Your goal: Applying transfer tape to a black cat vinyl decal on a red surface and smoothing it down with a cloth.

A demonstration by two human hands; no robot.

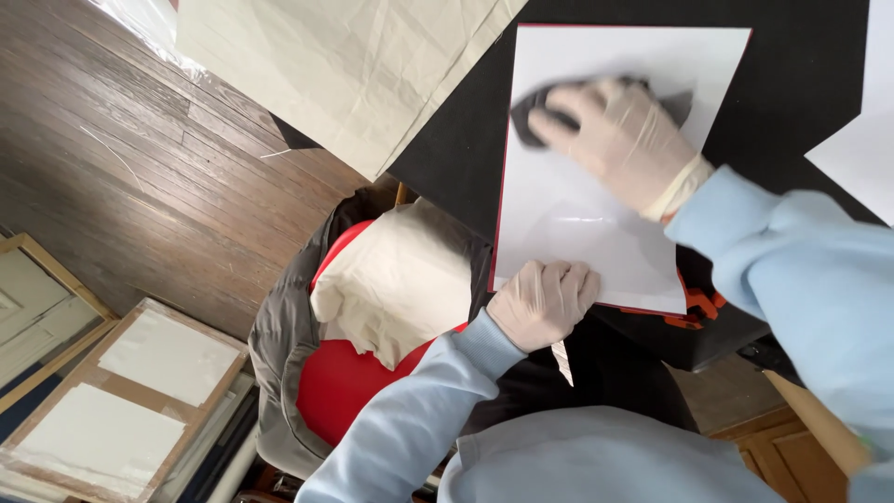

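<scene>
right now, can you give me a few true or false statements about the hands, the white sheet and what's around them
1. The right hand presses a dark cloth on the white sheet. True.
2. Both hands are bare. False: both wear pale gloves.
3. The left hand rests closed on the sheet's near edge. True.
4. The sheet lies on the wooden floor. False: it lies on a black table.
5. The sleeves are red. False: they are light blue.
</scene>
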